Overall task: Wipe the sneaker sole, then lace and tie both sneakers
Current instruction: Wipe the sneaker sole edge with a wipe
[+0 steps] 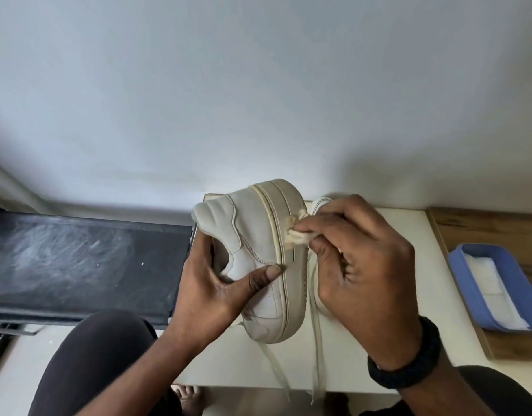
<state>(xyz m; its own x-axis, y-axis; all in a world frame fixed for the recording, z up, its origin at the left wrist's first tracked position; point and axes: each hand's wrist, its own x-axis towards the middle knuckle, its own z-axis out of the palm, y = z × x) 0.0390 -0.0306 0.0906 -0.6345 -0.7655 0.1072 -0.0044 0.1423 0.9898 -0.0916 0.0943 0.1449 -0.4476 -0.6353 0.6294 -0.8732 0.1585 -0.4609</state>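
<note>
Pale grey wall (258,85) behind a white table (438,295), seen from above by the head camera.

Right hand (366,280): fingertips drawn together, pinching a small crumpled cream cloth (294,235) and pressing it against the side wall of the sole (294,280). A black wristband (408,355) circles the wrist.

Left hand (210,292): clamped on the sneaker (258,250). The thumb lies across the upper with its tip at the seam where upper meets sole. The fingers pass behind the shoe at the ankle opening and are mostly hidden.

The white sneaker is held above the table, turned on its side, heel toward the wall and toe toward the person. Its sole faces right. A yellowed line runs along the sole's upper edge. One loose lace (276,364) hangs from the toe end past the near table edge.

A second sneaker (321,202) rests on the table just beyond and to the right, largely hidden by the right hand. A cream lace (317,340) trails from it across the table toward the person.

Right of the table, a wooden board (498,229) carries a blue tray (462,283) holding folded white material (486,283). Left of the table sits a scuffed black panel (78,259). Knees in dark trousers (93,355) fill the lower corners, and a bare foot (186,394) shows below the table edge.
</note>
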